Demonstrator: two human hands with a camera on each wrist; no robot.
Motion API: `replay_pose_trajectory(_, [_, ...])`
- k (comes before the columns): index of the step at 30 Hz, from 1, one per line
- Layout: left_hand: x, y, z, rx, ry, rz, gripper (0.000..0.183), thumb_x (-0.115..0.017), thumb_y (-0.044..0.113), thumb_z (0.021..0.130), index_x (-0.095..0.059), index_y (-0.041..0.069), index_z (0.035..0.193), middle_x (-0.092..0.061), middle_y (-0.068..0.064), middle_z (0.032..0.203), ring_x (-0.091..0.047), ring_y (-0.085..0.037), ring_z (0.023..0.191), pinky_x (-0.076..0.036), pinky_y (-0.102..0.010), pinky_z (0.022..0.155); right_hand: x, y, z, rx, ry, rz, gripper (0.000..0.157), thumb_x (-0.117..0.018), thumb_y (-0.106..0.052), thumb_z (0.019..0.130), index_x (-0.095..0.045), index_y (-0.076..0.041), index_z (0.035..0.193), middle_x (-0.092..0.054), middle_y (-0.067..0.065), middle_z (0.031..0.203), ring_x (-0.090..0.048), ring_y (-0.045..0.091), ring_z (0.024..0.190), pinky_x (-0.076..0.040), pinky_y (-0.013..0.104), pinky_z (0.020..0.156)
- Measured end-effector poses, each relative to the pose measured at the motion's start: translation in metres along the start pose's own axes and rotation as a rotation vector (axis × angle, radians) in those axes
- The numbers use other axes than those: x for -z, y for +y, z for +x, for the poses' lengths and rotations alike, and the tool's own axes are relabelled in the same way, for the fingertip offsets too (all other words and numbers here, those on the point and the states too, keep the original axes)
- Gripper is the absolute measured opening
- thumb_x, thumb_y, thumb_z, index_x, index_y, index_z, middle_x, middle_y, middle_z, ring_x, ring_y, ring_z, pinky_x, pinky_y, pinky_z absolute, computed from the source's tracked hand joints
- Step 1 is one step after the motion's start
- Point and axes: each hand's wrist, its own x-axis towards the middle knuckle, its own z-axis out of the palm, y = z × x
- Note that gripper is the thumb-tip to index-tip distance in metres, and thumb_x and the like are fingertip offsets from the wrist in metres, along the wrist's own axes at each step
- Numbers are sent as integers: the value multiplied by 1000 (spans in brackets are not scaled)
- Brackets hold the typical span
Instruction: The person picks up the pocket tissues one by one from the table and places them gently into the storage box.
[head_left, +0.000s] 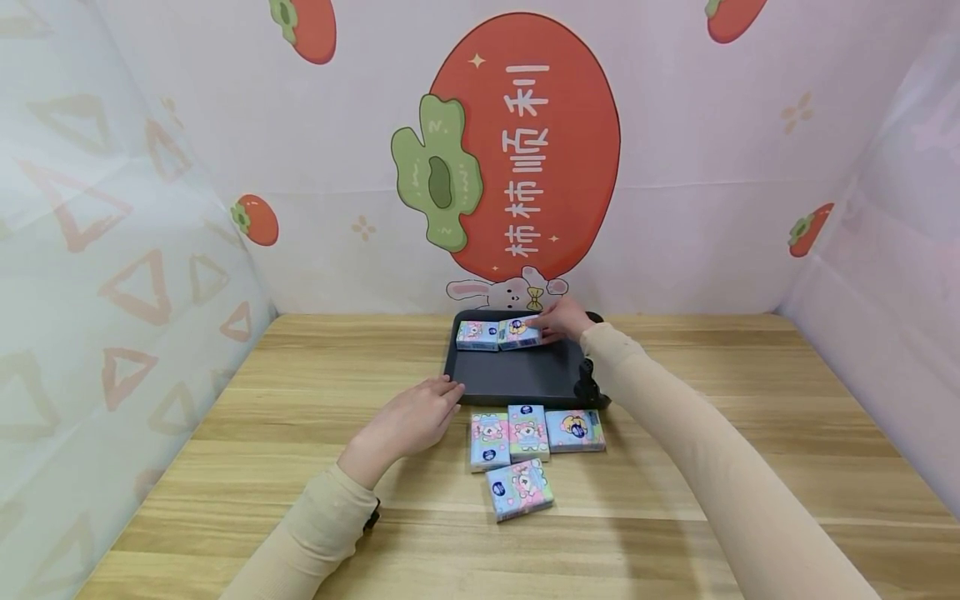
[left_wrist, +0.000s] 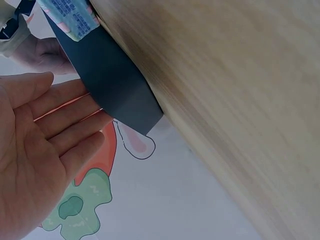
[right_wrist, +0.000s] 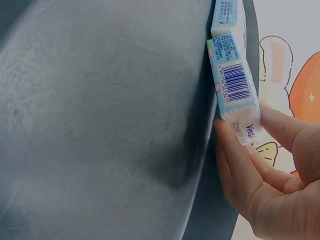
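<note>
My right hand [head_left: 566,319] pinches a pocket tissue pack [right_wrist: 232,82] by its right end, thumb on one side and fingers on the other. This pack lies along the back of a dark tray [head_left: 517,375], end to end with another tissue pack [head_left: 477,335] in the back left corner. The barcode side of the held pack faces the right wrist view. My left hand [head_left: 412,417] has its fingers extended, with the fingertips at the tray's front left corner. In the left wrist view, the fingers overlap the tray's side [left_wrist: 125,95].
In front of the tray, a row of tissue packs lies on the wooden table [head_left: 360,358], with the middle pack [head_left: 528,433] upright between its neighbours. One slanted pack [head_left: 520,490] lies nearer. A printed cloth backdrop [head_left: 675,250] rises behind the tray.
</note>
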Motion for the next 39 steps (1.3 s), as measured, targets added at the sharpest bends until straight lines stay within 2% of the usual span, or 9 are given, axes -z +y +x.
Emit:
replay_pose_trajectory(11, [0, -1, 0, -20, 23, 5, 37, -47, 21, 99, -58, -1, 128, -58, -17, 131, -51, -30, 126, -43, -42, 106, 0, 1, 3, -1, 5, -10, 30, -68, -19, 88, -68, 7, 104, -66, 19, 105, -63, 28, 92, -56, 39, 88])
replay_pose_trajectory(21, [0, 0, -1, -16, 19, 2, 37, -47, 21, 99, -58, -1, 128, -58, -17, 131, -51, -30, 126, -43, -42, 106, -3, 3, 19, -75, 36, -46, 47, -72, -20, 85, -54, 3, 122, -64, 20, 112, -67, 28, 92, -59, 34, 75])
replay_pose_trajectory(27, [0, 1, -1, -9, 14, 2, 37, -47, 21, 99, -58, -1, 128, -57, -17, 132, -51, -30, 127, -42, -42, 107, -2, -1, 18, -107, 18, -55, 50, -72, -19, 85, -52, 5, 124, -63, 21, 114, -67, 29, 95, -58, 35, 81])
replay_pose_trajectory(31, [1, 0, 0, -15, 19, 0, 37, -47, 21, 100, -58, -1, 127, -58, -17, 131, -51, -30, 127, -42, -42, 107, 0, -3, 15, -97, 5, -50, 53, -71, -18, 85, -49, 6, 127, -62, 23, 116, -66, 31, 98, -57, 37, 84])
replay_pose_trajectory(39, [0, 0, 0, -9, 12, 12, 38, -45, 22, 100, -57, 0, 129, -57, -17, 132, -50, -29, 127, -42, -41, 107, -2, -1, 18, -90, 26, -55, 52, -72, -18, 85, -51, 6, 126, -63, 22, 115, -67, 30, 97, -58, 36, 83])
